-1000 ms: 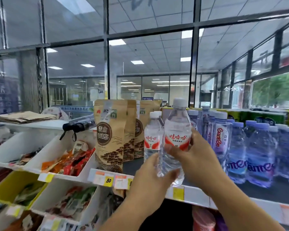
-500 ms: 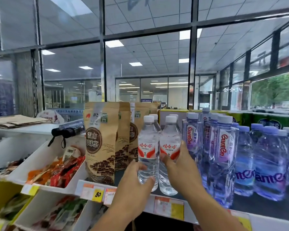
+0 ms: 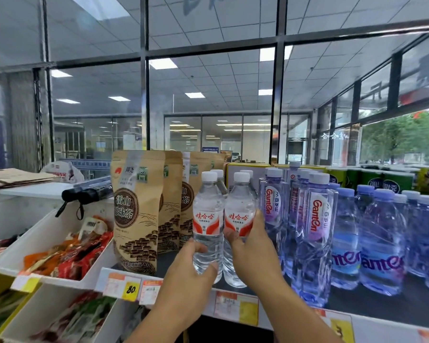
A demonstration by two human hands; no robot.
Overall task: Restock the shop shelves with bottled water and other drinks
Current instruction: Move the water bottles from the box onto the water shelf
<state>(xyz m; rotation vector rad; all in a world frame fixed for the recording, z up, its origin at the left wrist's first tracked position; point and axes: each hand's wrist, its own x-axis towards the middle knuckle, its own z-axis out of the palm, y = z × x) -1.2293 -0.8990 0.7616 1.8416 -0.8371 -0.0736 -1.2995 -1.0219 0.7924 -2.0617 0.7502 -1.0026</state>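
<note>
Dark shelf (image 3: 372,303) under glass-walled ceiling-lit room; each hand's grip around one upright clear bottle.

The shelf (image 3: 372,304) carries everything named here. At its front edge stand two water bottles (image 3: 207,220) side by side and touching. The left hand (image 3: 187,276) wraps the left bottle low down; the right hand (image 3: 254,248) wraps the right one at its label. More bottles of the same kind stand directly behind the pair. Left of the pair stand tea pouches (image 3: 136,209) in rows running back. Right of the pair stand Ganten bottles (image 3: 317,233), with boxes (image 3: 245,169) behind. Price tags (image 3: 130,288) hang below the shelf's front edge.
</note>
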